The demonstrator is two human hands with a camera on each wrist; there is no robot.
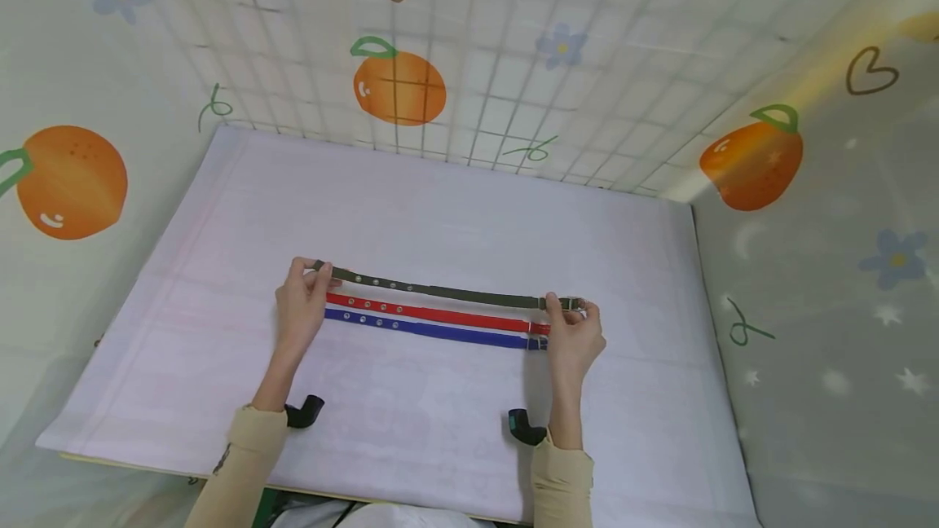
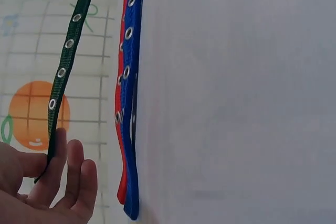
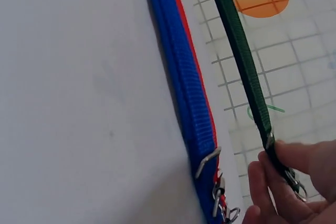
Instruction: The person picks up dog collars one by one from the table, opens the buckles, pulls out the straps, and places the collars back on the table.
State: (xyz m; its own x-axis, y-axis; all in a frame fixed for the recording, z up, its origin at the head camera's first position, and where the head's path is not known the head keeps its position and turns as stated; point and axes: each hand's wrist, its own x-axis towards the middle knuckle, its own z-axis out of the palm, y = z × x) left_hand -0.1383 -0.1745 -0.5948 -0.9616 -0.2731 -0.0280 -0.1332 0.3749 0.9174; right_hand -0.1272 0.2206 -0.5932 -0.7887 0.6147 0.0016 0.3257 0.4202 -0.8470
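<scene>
A dark green collar (image 1: 477,296) with metal eyelets is stretched between both hands. My left hand (image 1: 299,300) pinches its eyelet end between thumb and finger, as the left wrist view also shows. At the buckle end, my right hand (image 1: 575,341) pinches the strap beside the metal buckle (image 3: 294,182). Nearer my body, a red collar (image 1: 455,317) and a blue collar (image 1: 455,334) lie side by side on the white table covering (image 1: 411,422). Their eyelets are toward the left and their buckles toward the right. In the head view, my right hand partly covers their buckle ends.
Black curved pieces sit by each wrist, one on the left (image 1: 306,411) and one on the right (image 1: 524,428). Behind the table stands a white wire grid (image 1: 484,104) under a sheet printed with oranges. A similar printed sheet (image 1: 822,283) hangs on the right side.
</scene>
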